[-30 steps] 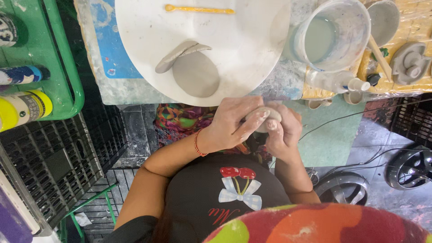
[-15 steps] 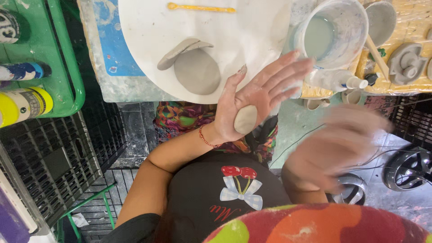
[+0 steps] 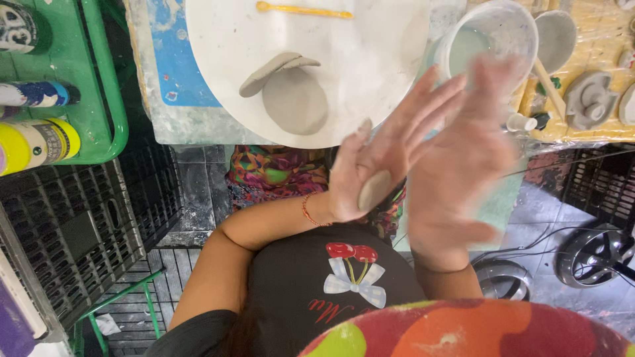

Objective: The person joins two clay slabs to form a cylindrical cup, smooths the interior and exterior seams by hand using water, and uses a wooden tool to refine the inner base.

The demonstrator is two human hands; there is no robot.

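fig.: small grey flattened oval of soft clay (image 3: pixel 374 190) lies on my left hand (image 3: pixel 380 162), fingers spread; blurred right hand (image 3: pixel 463 158) at 3 o'clock, fingers together. i judge it light, pliable, easily dented; cradle by edges.

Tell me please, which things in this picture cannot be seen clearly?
- Right hand, head view: smeared by motion blur, fingers indistinct.
- Clay piece on the left hand: only one face shows, thickness unclear.
- Yellow tool on the white round board: ends too small to identify.
- Bottles in the green tray: cut by the left edge.
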